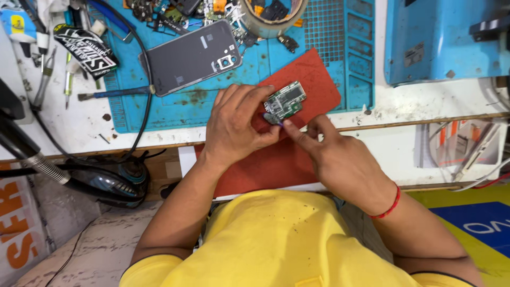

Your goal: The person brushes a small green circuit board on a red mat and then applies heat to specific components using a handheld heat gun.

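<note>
white bench (404, 106) w/ blue mat (186, 103) across top of frame, grey phone back (191, 57) parked upper left, out of the way. centre frame: left hand (236, 125) pinches green circuit board (285, 101) steady over red pad (313, 79); right hand (340, 159) holds nothing, forefinger poking board's lower edge.

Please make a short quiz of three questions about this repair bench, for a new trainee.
1. True or false: the left hand holds the green circuit board.
2. The board is held above which surface? A) red mat B) white cloth C) metal tray
3. Fill in: the grey phone back cover lies on the ___ mat.

Key: 1 true; 2 A; 3 blue. The right hand points an index finger at the board's edge.
</note>
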